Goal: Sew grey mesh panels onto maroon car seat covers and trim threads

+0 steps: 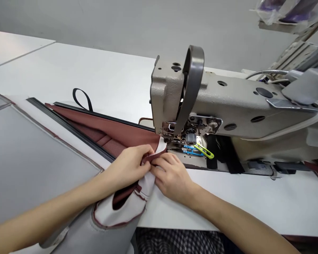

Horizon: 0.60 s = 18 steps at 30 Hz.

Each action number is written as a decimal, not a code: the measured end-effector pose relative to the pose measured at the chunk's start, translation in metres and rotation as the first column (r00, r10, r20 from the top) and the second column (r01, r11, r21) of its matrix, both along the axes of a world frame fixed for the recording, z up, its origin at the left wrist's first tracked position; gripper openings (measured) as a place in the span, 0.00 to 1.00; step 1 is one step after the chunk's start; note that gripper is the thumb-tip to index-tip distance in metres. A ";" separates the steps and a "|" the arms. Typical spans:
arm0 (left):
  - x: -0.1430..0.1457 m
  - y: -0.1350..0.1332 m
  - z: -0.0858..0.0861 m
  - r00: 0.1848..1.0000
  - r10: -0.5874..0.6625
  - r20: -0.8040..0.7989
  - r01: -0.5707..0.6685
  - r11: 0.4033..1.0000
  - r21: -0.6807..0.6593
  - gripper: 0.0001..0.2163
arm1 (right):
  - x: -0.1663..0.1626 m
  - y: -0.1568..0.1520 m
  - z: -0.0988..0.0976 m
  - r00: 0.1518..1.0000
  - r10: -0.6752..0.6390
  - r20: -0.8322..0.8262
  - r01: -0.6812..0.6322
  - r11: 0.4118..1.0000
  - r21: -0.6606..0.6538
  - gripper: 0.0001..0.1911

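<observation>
A maroon and grey fabric cover lies across the white table, its edge running up to the presser foot of the grey sewing machine. My left hand pinches a folded maroon edge of the fabric just left of the needle area. My right hand presses and grips the same fold from the right, fingers closed on it. Both hands meet directly in front of the machine's foot.
A black strap loop and a black trim strip lie behind the fabric. Blue and yellow-green clips sit on the machine bed. The white table stretches away to the left. Checked cloth shows below the table edge.
</observation>
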<state>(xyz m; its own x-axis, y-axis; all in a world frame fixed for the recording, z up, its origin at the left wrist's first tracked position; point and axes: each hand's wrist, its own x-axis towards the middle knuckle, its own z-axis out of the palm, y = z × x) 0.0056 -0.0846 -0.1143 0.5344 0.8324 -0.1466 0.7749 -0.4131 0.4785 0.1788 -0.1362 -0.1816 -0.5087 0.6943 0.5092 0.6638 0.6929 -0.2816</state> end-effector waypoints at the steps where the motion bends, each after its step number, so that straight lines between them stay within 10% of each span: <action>1: 0.000 0.004 -0.001 1.000 0.000 0.013 -0.001 0.997 0.071 0.08 | -0.004 -0.002 -0.002 1.000 0.010 0.009 -0.011 1.000 0.028 0.10; 4: 0.000 0.014 0.001 0.993 -0.073 -0.093 0.100 0.938 0.331 0.12 | -0.014 -0.008 -0.008 0.996 -0.049 0.072 0.040 0.991 0.129 0.09; 12: -0.003 0.022 -0.006 0.978 -0.203 0.041 0.176 0.919 0.354 0.12 | -0.015 -0.003 -0.001 0.981 -0.184 0.058 0.182 0.982 0.041 0.13; 18: 0.005 0.031 0.013 0.946 -0.276 -0.170 0.321 0.864 0.388 0.15 | -0.034 0.023 -0.005 0.968 -0.209 0.139 0.196 0.975 0.105 0.10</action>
